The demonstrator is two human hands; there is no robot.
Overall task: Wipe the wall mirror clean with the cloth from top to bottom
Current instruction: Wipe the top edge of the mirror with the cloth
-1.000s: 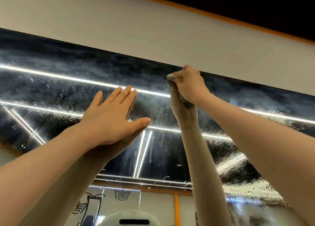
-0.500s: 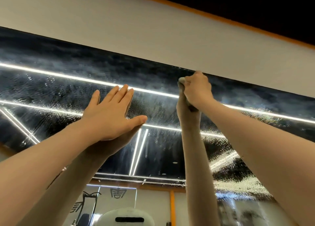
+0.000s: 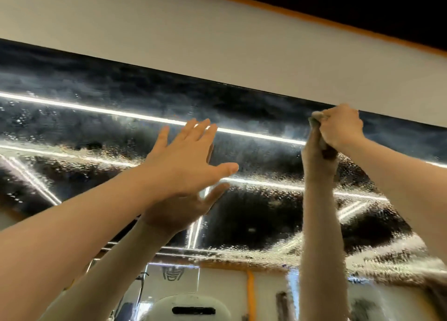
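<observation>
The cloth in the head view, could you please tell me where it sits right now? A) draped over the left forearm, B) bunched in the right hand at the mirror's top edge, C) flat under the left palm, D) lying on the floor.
B: the cloth is bunched in the right hand beside the mirror top edge, while the left hand is spread flat with nothing in it.

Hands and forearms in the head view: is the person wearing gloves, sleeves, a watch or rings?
None show. The left hand and right hand are bare, without gloves, and no rings show on the fingers. Both forearms are uncovered as far as the frame's edge: no sleeves, watch or wristband.
</observation>
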